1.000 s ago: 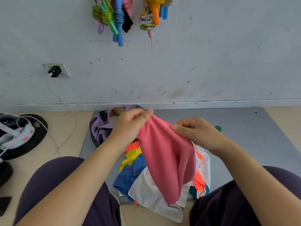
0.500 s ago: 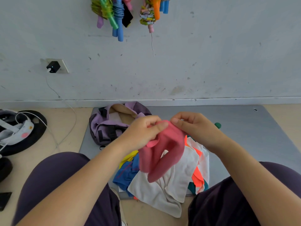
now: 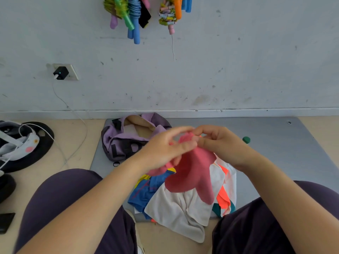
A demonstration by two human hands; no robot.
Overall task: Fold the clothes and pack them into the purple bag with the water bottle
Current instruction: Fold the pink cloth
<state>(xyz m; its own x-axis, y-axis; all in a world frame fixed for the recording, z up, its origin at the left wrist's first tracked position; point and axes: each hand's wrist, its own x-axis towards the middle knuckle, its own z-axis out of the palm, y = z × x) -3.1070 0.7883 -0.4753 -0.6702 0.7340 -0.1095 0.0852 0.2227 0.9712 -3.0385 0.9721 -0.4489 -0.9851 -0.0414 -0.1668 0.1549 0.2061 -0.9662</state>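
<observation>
Left hand: fingers curled and pinched on the top edge of the pink garment, knuckles toward the wall; it is blurred, so the exact grip is hard to read.
Right hand: thumb and forefinger closed on the same top edge, fingertips touching those of the left hand.
Pink garment: hangs down from the two sets of fingertips, bunched at the top and spreading below them, its lower end draped over the clothes pile.
Clothes pile: directly beneath the fingers, between the person's knees; a white piece lies uppermost, with blue and yellow cloth under the left hand's side and orange and teal under the right hand's side.
Purple bag: just beyond the left hand's fingers, toward the wall, mouth open and pale lining showing; the hand covers its near right corner.
Green cap: a small round green thing just past the right hand's knuckles; whether it belongs to the water bottle I cannot tell.
Grey mat: spread under bag and pile, running on beyond both hands to the wall.
Jump ropes: hang on the wall, high above the fingers.
</observation>
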